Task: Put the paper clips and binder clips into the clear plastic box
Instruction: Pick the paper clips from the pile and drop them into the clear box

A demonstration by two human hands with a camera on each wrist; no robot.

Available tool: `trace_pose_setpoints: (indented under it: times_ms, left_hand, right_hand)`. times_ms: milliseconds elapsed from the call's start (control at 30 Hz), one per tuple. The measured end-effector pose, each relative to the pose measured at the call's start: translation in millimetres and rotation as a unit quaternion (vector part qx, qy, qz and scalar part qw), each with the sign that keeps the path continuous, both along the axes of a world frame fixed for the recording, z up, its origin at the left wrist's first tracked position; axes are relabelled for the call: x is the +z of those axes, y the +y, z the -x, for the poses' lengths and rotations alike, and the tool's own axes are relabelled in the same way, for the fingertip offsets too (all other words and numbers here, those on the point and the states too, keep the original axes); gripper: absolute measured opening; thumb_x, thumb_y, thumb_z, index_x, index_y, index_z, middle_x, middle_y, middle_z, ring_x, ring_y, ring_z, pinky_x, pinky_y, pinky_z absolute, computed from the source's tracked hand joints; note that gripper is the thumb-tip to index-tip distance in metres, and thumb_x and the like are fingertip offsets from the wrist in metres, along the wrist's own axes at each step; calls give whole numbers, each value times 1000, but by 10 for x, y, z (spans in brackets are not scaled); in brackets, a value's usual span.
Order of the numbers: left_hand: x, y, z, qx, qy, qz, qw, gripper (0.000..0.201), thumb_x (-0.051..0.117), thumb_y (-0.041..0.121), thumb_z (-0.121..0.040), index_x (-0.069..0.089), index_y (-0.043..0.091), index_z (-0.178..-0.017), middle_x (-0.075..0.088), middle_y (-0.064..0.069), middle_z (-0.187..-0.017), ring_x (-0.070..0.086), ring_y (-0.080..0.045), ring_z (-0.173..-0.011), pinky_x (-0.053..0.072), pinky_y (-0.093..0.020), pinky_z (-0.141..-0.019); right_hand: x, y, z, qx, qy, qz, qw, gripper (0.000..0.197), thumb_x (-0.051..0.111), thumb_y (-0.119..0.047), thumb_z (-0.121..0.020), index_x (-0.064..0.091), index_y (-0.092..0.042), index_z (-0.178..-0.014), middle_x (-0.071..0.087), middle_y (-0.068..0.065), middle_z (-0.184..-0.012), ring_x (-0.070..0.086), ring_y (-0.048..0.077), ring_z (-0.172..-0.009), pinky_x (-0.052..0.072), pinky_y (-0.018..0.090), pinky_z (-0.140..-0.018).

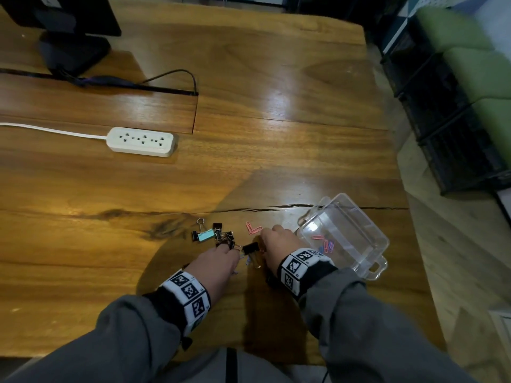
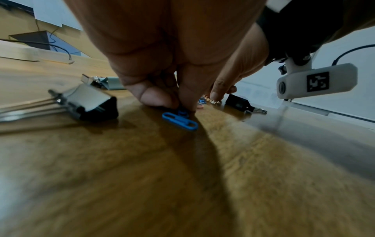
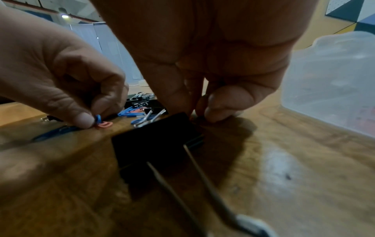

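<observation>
Both hands are down on the glossy brown wooden table (image 1: 276, 111), working the scatter of clips. The left hand (image 1: 218, 262) has thumb and forefinger closed in a tight pinch on a small blue plastic-coated paper clip (image 2: 183, 113) right at the surface, with a second blue paper clip (image 2: 179, 121) lying flat just under the fingertips and a pink one (image 3: 104, 124) touching beside it. The right hand (image 1: 276, 244) curls its fingertips down at the far edge of a large black binder clip (image 3: 156, 144); whether it grips anything I cannot tell. The clear rectangular plastic box (image 1: 356, 214) sits open just right of that hand, a few pink and blue paper clips (image 1: 325, 244) already inside. More binder clips, one pale teal (image 1: 206, 235), cluster ahead of the left hand, and two pink paper clips (image 1: 253, 228) lie near the right knuckles.
</observation>
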State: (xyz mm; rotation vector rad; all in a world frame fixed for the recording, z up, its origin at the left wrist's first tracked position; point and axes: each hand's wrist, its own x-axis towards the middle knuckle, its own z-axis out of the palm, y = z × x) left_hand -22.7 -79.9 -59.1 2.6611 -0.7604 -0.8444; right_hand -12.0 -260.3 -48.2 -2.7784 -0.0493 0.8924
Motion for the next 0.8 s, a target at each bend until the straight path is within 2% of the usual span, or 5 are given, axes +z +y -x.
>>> trace_pose_setpoints:
  times_ms: [300,467,600,733,800]
  left_hand:
    - [45,-82,64,26,-9,-10,1000,24,59,6,-89,50,21,-107,57,-2,-104,48,-17,-86,44,-28,-75]
    - [71,-82,172,32,-24,-3,999,30,62,8,-90,50,21,-115,57,-2,-108,54,-19,-94,47,-27,-78]
    - [231,-192,33,98,3,30,995,21,57,10,-91,48,28,-83,54,8,-85,51,-9,-74,42,-21,-62]
    - [443,-804,-185,97,7,140,985,17,58,11,-91,57,27,-84,58,8,-80,55,-11,-73,52,-29,-67]
    - [513,-1127,-223,81,24,178,980,16,57,10,-90,58,25,-85,60,5,-82,57,-15,-75,54,-36,-70]
  right_hand:
    - [-41,84,112,-39,-46,-6,998,17,62,-12,-91,56,-12,-107,61,8,-96,48,22,-77,39,30,-64]
    - [38,124,166,-25,-58,-21,998,15,63,-15,-90,57,-13,-104,63,9,-100,62,27,-91,47,33,-70]
    - [345,-196,246,-162,-85,-60,981,6,62,-12,-91,57,-15,-92,59,0,-92,59,19,-85,52,32,-75]
    - [544,-818,379,-307,-83,-42,947,13,67,-21,-89,56,-19,-83,62,-2,-81,58,12,-73,56,34,-74]
    - [501,-991,423,-331,-71,-30,941,17,72,-25,-86,56,-21,-81,63,-1,-80,59,13,-71,51,30,-64]
